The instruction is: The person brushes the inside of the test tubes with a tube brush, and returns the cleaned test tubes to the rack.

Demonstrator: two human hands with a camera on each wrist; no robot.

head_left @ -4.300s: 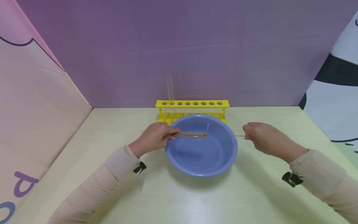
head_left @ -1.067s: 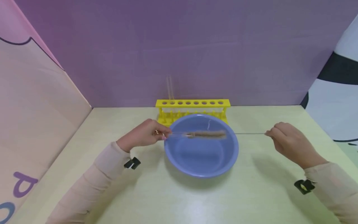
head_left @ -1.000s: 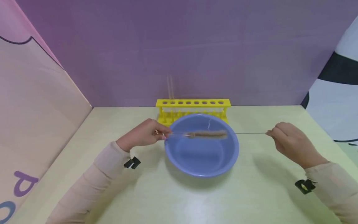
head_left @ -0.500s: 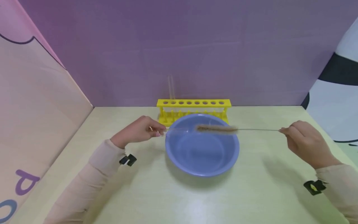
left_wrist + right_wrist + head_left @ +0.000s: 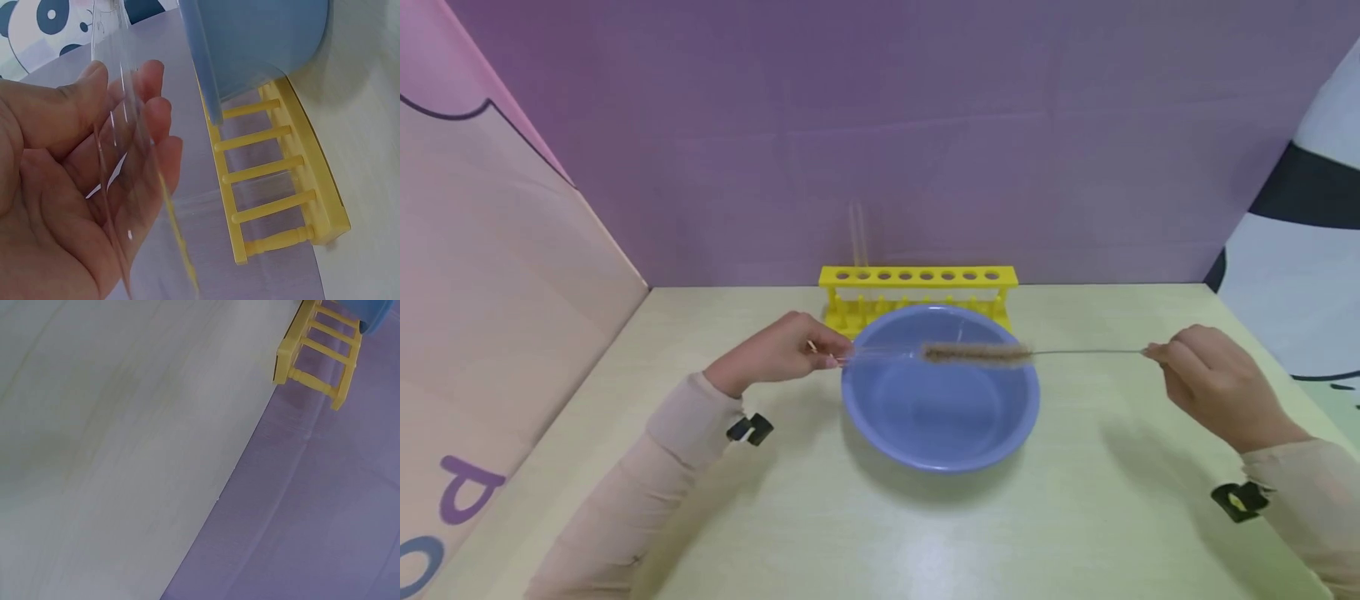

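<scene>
My left hand (image 5: 784, 353) pinches a clear glass test tube (image 5: 883, 353) above the left side of the blue basin (image 5: 940, 450). In the left wrist view the test tube (image 5: 119, 75) lies between the thumb and the curled fingers. My right hand (image 5: 1213, 379) pinches the thin wire handle of a test tube brush (image 5: 977, 354), held level over the basin. The brush's brown bristle head points left, its tip right at the tube's mouth. No part of the right hand shows in the right wrist view.
Behind the basin stands a yellow test tube rack (image 5: 917, 277), its lower part partly hidden by the basin. Another clear test tube (image 5: 858, 236) stands upright toward the rack's left end. A purple backdrop (image 5: 925, 142) rises along the table's (image 5: 917, 542) far edge.
The right hand has moved right and the left hand left, drawing the brush's bristle head out of the test tube. In the last half second both hands shift only slightly.
</scene>
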